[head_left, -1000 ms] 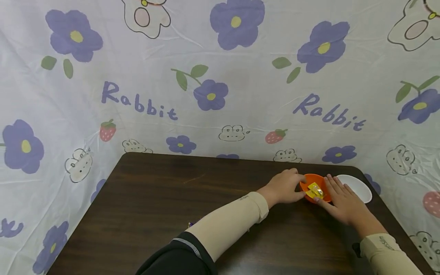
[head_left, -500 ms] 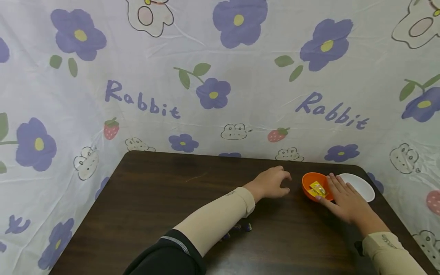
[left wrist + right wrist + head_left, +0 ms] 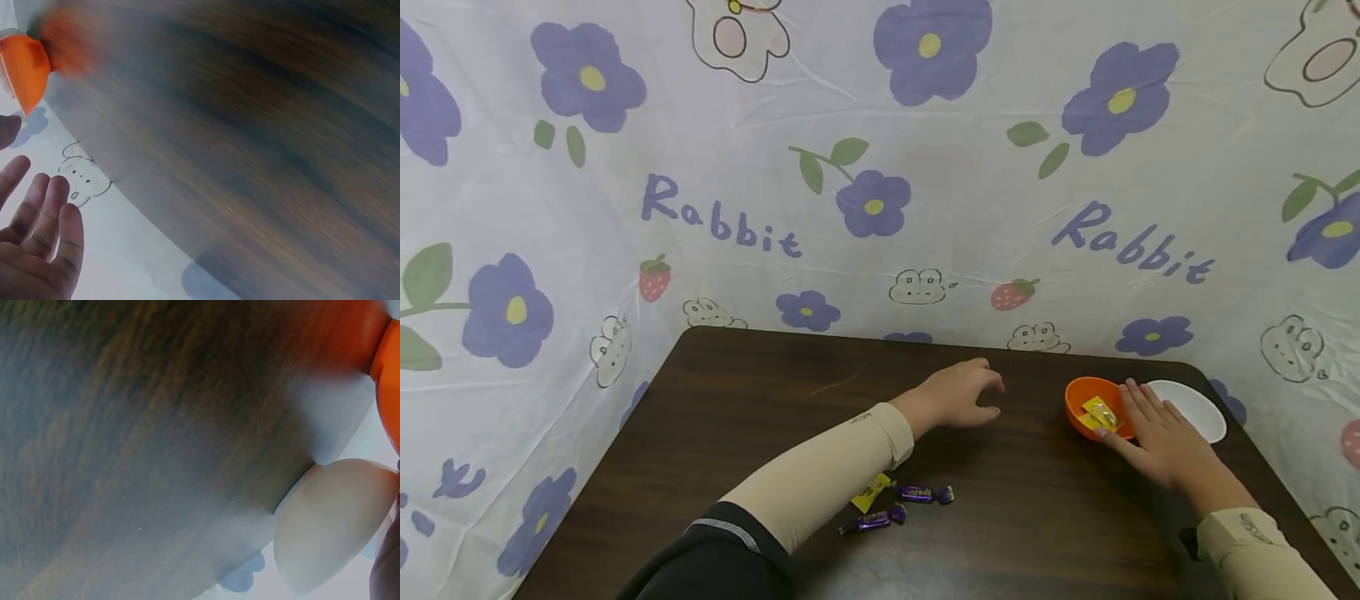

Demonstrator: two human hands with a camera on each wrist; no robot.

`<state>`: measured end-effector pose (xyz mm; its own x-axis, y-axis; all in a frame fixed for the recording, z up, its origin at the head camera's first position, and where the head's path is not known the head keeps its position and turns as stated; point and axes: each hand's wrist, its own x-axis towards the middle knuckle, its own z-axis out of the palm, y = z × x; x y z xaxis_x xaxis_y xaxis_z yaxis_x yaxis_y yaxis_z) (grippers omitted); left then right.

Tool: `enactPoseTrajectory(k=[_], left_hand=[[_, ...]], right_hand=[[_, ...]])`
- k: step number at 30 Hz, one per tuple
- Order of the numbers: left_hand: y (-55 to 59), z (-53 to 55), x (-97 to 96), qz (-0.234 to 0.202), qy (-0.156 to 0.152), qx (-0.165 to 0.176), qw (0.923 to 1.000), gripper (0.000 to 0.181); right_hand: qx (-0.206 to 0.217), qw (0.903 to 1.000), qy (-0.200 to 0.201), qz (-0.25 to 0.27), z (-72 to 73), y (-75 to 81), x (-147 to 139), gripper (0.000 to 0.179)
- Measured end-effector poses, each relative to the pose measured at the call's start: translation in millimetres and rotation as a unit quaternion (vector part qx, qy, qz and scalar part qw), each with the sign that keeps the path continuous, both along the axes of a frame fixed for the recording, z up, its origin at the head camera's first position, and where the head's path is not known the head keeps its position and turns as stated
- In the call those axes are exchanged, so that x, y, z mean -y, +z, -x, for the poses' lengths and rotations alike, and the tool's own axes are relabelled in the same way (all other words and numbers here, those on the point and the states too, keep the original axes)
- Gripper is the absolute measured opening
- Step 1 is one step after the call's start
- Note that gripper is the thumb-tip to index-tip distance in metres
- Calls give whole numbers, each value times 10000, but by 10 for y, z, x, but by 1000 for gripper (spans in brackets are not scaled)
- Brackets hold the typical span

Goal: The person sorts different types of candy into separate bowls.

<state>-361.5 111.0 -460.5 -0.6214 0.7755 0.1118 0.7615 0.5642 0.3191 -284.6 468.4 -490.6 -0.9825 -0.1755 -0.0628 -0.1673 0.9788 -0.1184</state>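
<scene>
My left hand (image 3: 953, 395) is over the table to the left of the orange bowl (image 3: 1077, 403), apart from it and holding nothing. In the left wrist view, its fingers (image 3: 67, 247) are loosely extended, with the orange bowl (image 3: 30, 69) beyond. My right hand (image 3: 1167, 440) rests on the bowl's right side, fingers straight and thumb at the near rim. Yellow-wrapped candies (image 3: 1099, 412) lie inside the bowl. Below my left forearm are two purple-wrapped candies (image 3: 916, 494) and a yellow-wrapped candy (image 3: 869, 493), the latter partly hidden by the sleeve.
Just right of the orange bowl stands a white bowl (image 3: 1201, 410), partly behind my right hand; its rounded outside (image 3: 334, 522) shows in the right wrist view. The dark wooden table (image 3: 760, 400) meets a patterned cloth (image 3: 955, 183) at its back and sides.
My left hand has drawn away leftward from the orange bowl. The candies under that forearm have come into sight. My right hand has stayed on the bowl, and the view has shifted slightly.
</scene>
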Motion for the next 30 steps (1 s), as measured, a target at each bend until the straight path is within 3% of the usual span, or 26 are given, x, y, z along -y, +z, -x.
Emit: enactPoseTrajectory(k=[6, 14, 24, 30], left_hand=[[-55, -62, 269, 65, -30, -56, 10000, 39], [-78, -225, 698, 144, 103, 72, 9998, 38], [-91, -511, 1158, -79, 379, 468, 9982, 43], [-139, -696, 1384, -101, 602, 517, 9968, 42]], right_hand=[[-26, 10000, 17, -12, 0, -21, 6, 107], [-128, 9999, 40, -74, -46, 31, 57, 104], [-73, 10000, 50, -42, -46, 29, 47, 105], [-76, 10000, 51, 10, -43, 19, 45, 104]])
